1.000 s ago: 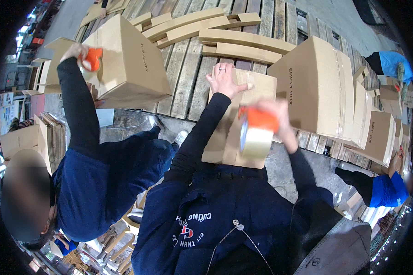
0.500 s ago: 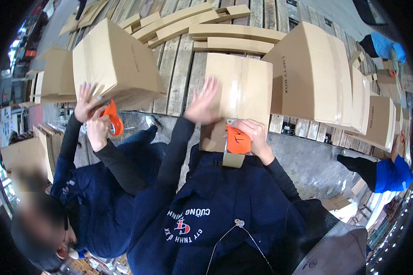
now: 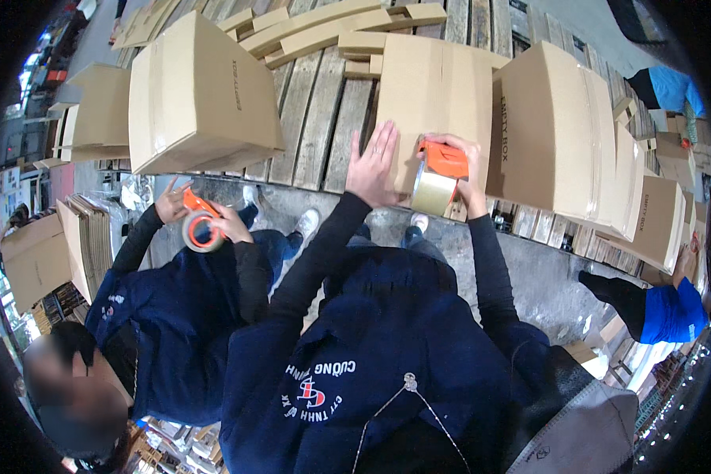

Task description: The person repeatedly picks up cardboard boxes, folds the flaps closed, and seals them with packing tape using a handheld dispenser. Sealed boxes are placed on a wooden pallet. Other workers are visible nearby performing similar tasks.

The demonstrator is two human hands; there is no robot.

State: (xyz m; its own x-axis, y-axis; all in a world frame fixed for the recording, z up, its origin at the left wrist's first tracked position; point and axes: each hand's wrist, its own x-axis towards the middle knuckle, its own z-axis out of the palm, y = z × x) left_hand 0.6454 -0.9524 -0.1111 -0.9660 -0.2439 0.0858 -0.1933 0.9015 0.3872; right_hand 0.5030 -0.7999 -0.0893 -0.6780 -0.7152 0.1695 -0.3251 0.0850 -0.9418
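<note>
A brown cardboard box (image 3: 434, 87) stands in front of me on the slatted wooden platform, with a strip of clear tape along its top. My left hand (image 3: 374, 167) lies flat against the box's near left part, fingers stretched out and holding nothing. In my right hand (image 3: 468, 162) is an orange tape dispenser (image 3: 448, 160), gripped at the near right part of the box. Its wide tape roll (image 3: 432, 189) faces me, by the box's near edge. Whether the dispenser touches the cardboard I cannot tell.
Another closed box (image 3: 205, 95) stands to the left, and a row of boxes (image 3: 549, 134) to the right. Folded cardboard strips (image 3: 324, 35) lie across the far planks (image 3: 308, 118). Close on my left, a co-worker holds another orange tape dispenser (image 3: 201, 225).
The box has shifted away from me and slightly right. Both my hands went farther out with it, the dispenser still in my right. The co-worker's hands and dispenser came away from the left box.
</note>
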